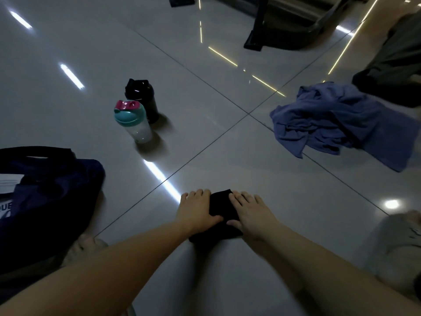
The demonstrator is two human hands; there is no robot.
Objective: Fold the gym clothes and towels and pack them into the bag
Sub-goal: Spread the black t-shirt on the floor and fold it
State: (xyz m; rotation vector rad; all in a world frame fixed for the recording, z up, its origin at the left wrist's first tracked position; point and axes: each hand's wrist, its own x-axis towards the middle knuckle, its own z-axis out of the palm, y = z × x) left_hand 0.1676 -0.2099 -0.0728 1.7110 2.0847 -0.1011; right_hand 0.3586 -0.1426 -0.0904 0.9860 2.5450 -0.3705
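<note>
Left hand [196,212] and right hand [251,214] lie flat on one black cloth [222,205], perhaps folded; one bag [57,201] near

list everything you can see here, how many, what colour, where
small folded black cloth: one, black, on the floor at bottom centre
crumpled blue fabric: one heap, blue, on the floor at right
soft navy bag: one, navy with black handle, left edge
clear plastic shaker bottle: one, teal lid and pink cap, upright, left of centre
black plastic bottle: one, black, upright just behind the shaker
grey-green garment: one, upper right edge
black metal frame: one, black, top
glossy tiled floor: grey, under everything
left grip: one bare hand, flat on the cloth's left side
right grip: one bare hand, flat on its right side
</note>
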